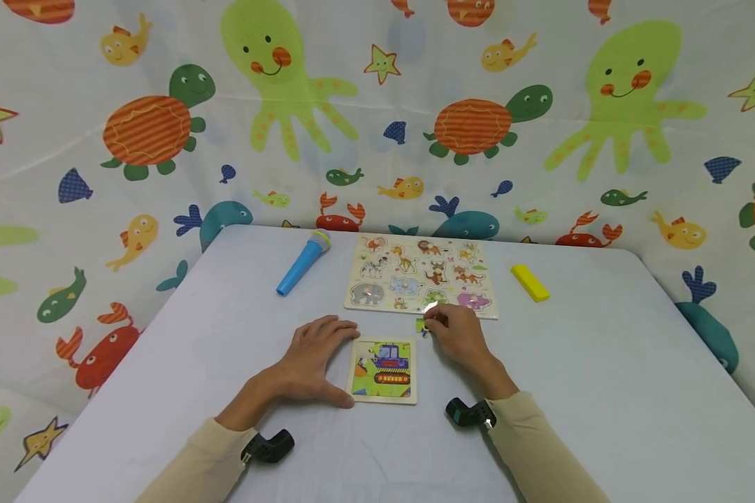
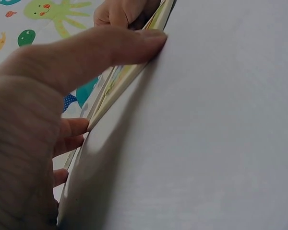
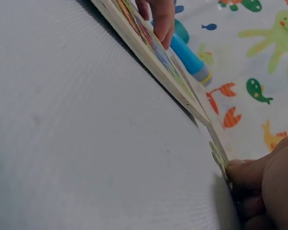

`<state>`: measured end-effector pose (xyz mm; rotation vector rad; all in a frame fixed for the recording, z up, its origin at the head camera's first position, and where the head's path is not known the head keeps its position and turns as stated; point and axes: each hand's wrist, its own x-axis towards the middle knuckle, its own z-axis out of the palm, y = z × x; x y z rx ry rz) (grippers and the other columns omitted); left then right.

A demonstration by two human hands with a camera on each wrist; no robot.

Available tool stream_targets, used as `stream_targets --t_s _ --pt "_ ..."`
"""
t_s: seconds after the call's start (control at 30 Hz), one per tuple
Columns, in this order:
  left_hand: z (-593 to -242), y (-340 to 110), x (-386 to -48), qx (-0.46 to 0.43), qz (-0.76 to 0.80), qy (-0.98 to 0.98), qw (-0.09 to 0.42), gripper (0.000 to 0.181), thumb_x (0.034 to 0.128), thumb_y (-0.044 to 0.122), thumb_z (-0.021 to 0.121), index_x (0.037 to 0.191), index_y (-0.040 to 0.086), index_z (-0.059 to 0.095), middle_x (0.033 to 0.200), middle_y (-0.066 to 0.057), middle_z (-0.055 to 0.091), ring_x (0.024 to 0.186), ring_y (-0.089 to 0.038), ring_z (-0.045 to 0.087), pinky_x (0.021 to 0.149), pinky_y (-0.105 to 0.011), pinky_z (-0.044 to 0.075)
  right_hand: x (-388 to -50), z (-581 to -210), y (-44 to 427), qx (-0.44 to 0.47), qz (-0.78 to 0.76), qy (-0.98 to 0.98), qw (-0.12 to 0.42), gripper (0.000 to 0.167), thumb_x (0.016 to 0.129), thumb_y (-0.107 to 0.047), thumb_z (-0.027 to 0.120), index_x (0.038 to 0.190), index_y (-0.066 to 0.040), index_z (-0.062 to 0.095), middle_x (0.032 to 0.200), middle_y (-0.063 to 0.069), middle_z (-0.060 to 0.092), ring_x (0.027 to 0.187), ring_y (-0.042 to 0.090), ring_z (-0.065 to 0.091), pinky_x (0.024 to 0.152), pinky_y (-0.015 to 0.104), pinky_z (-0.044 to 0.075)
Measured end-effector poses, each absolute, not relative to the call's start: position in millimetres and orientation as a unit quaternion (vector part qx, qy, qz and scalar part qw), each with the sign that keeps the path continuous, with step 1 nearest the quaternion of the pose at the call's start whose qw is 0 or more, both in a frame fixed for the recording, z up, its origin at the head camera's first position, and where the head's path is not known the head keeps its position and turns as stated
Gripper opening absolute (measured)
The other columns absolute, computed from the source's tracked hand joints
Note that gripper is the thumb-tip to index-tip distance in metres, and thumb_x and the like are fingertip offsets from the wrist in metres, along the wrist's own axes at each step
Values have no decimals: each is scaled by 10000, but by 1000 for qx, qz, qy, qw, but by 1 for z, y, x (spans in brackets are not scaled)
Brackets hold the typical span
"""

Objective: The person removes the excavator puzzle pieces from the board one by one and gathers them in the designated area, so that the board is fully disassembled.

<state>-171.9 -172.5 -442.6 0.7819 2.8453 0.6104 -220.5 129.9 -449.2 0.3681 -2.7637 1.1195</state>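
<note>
- Pinching puzzle piece (image 1: 421, 326), mid-frame: right hand (image 1: 461, 338);
- piece likely light, stiff; best held by edges;
- left hand (image 1: 314, 359) spread, lower centre-left, touching framed puzzle (image 1: 384, 400)

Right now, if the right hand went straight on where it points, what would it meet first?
Most likely the animal puzzle board: in the head view, the right hand, pinching a small puzzle piece, overlaps its near edge; height is unclear, so it might pass above.

1 square digger puzzle (image 1: 384, 370), pale-framed, lying flat. 1 small green piece (image 1: 421, 326), pinched, just off its upper-right corner.
</note>
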Motion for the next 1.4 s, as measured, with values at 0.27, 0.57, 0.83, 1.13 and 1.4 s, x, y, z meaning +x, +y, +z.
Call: stream_targets --t_s 0.27,0.57,0.83,1.13,1.4 --pt "-442 -173 -171 264 205 940 65 1101 587 706 822 1503 212 465 1596 9 374 1528 -322 159 1175 -609 141 -218 -445 131 117 424 -897 53 113 967 -92 676 1057 -50 730 790 18 613 738 161 521 661 282 421" --pt "-439 -172 -170 264 206 940 67 1089 596 700 824 1498 203 468 1590 4 379 1526 -331 160 1171 -618 144 -211 -432 120 145 456 -877 45 125 956 -78 691 1068 -36 725 762 24 594 683 169 515 595 260 422" --pt "-440 -173 -169 264 202 941 67 1080 603 687 823 1500 206 464 1592 8 376 1526 -326 163 1178 -609 140 -205 -426 110 148 467 -871 37 144 943 -87 713 1075 -35 734 787 29 563 720 175 505 597 242 399" --pt "-440 -173 -168 259 208 941 66 1075 598 677 827 1498 212 466 1594 15 374 1526 -319 162 1182 -601 133 -199 -423 98 194 462 -864 41 157 941 -104 720 1080 -33 728 772 -18 559 737 153 525 615 236 428" --pt "-439 -172 -170 259 208 941 65 1060 604 681 816 1493 219 469 1595 27 371 1526 -316 160 1181 -617 128 -190 -418 84 240 439 -865 30 181 952 -129 711 1117 -55 728 782 -60 578 753 135 547 675 233 478"
